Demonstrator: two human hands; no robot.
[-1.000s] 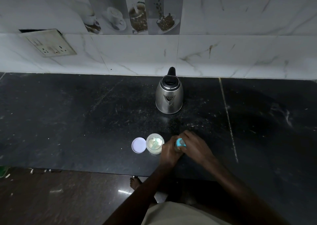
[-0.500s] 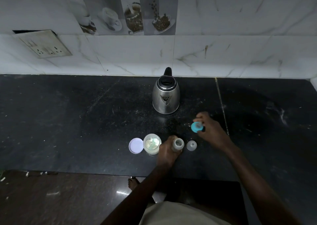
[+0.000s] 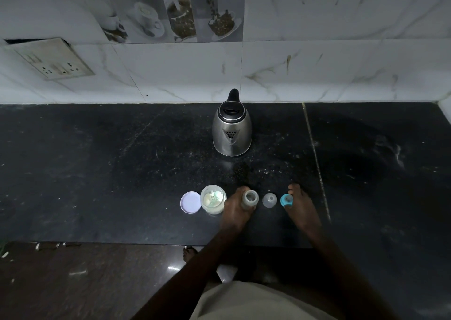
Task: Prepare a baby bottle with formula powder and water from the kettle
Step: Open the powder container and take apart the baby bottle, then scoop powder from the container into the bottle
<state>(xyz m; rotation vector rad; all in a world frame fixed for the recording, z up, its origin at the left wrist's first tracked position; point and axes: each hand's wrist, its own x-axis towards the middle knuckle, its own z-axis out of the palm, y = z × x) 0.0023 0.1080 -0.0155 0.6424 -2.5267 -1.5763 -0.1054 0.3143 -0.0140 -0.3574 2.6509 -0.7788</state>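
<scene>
A small clear baby bottle stands open-topped near the front of the black counter, and my left hand grips its body. To its right sits a clear dome cap. Further right my right hand holds the blue nipple ring down at the counter. Left of the bottle an open jar of pale formula powder stands with its white lid lying beside it. The steel kettle with a black lid and handle stands behind, near the wall.
A tiled wall runs along the counter's back, with a socket plate at the upper left. The counter's front edge lies just below my hands, with dark floor and a bare foot beneath it. A pale seam crosses the counter to the right.
My right hand pulled the blue nipple ring off the bottle, carried it right, then lowered it to the counter beside the clear cap. My left hand kept its hold on the bottle.
</scene>
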